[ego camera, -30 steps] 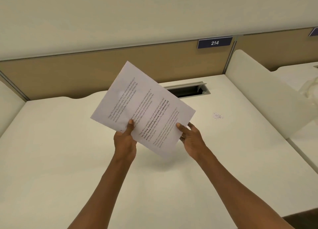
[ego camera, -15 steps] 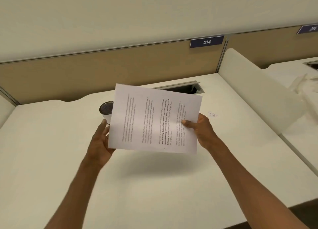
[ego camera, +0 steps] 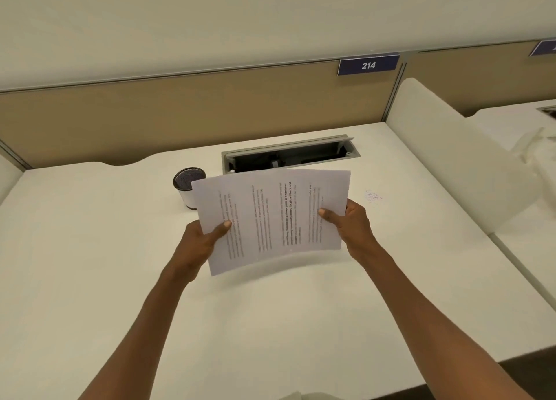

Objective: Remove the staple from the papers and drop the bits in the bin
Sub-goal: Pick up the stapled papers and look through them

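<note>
I hold the printed white papers point(ego camera: 270, 219) sideways above the white desk point(ego camera: 90, 264), text lines running vertically. My left hand point(ego camera: 201, 243) pinches the left edge with the thumb on top. My right hand point(ego camera: 350, 222) grips the right edge the same way. The staple is too small to make out. A small round bin point(ego camera: 188, 186) with a dark mesh inside and white wall stands on the desk just behind the papers' left corner, partly hidden by them.
An open cable tray slot point(ego camera: 288, 156) is sunk into the desk behind the papers. A tan partition point(ego camera: 195, 117) with a "214" sign point(ego camera: 368, 65) closes the back; a white divider point(ego camera: 445, 147) bounds the right. Faint scribble marks point(ego camera: 373, 196) lie right of my right hand.
The papers turned from a tilted diagonal to sideways. My left hand let go for a moment, then gripped the left edge again. The bin came into view behind them.
</note>
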